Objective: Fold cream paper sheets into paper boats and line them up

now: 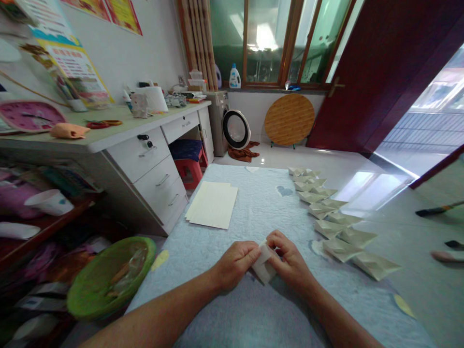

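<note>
A small piece of folded white paper (266, 270) is held between both hands near the front of the cloth-covered table (261, 212). My left hand (237, 261) pinches its left side, thumb on top. On the right side, my right hand (288, 258) grips the paper with thumb and curled fingers. Part of the paper is hidden by the fingers. Ahead and to the left lies a stack of flat cream paper sheets (213, 205). Several folded paper boats (340, 249) stand in rows along the table's right edge.
Left of the table stand a green basket (108, 285) with items inside and a white desk (145, 159) with drawers. A red stool (188, 166) is tucked under the desk. Farther back are a washing machine with its door open (236, 129) and a round wooden tabletop (289, 120).
</note>
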Demonstrator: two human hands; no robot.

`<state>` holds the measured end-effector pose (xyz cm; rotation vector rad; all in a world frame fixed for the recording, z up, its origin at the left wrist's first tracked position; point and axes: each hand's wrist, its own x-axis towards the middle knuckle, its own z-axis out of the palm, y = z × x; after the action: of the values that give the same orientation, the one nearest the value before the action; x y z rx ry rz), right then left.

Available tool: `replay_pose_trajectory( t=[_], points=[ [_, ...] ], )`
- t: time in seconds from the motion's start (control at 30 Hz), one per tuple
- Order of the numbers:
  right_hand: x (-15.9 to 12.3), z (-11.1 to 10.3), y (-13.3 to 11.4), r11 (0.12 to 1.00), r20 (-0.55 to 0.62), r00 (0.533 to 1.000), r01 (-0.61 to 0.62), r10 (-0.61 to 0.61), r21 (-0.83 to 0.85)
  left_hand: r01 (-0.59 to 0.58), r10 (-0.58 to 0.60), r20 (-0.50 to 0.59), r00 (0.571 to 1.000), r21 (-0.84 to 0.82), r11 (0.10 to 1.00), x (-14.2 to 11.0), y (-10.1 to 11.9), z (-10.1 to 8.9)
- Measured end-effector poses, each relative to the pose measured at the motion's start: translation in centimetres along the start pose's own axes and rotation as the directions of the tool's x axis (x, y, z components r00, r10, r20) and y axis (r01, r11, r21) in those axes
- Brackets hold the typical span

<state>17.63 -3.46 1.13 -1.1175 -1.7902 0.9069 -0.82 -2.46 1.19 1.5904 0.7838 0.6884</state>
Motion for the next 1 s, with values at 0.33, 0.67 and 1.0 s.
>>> replay_pose_trajectory(
  t=[0.33,0.67,1.0],
  points=[
    [-0.22,-0.06,0.24,0.997,0.036,0.996,-0.076,0.077,-0.03,-0.115,0.106,0.051,0.993,0.227,0.967,-0.09,0.61,-0.11],
    [-0.22,-0.12,0.27,0.993,0.039,0.993,-0.112,0.111,0.025,-0.056,0.064,-0.03,0.997,0.236,0.97,0.11,0.16,0.1],
    [-0.85,0.54,0.94,0.976,-0.025,0.992,-0.121,0.127,0.184,-0.065,0.111,-0.198,0.974,0.224,0.973,0.22,-0.04,-0.11]
  ],
)
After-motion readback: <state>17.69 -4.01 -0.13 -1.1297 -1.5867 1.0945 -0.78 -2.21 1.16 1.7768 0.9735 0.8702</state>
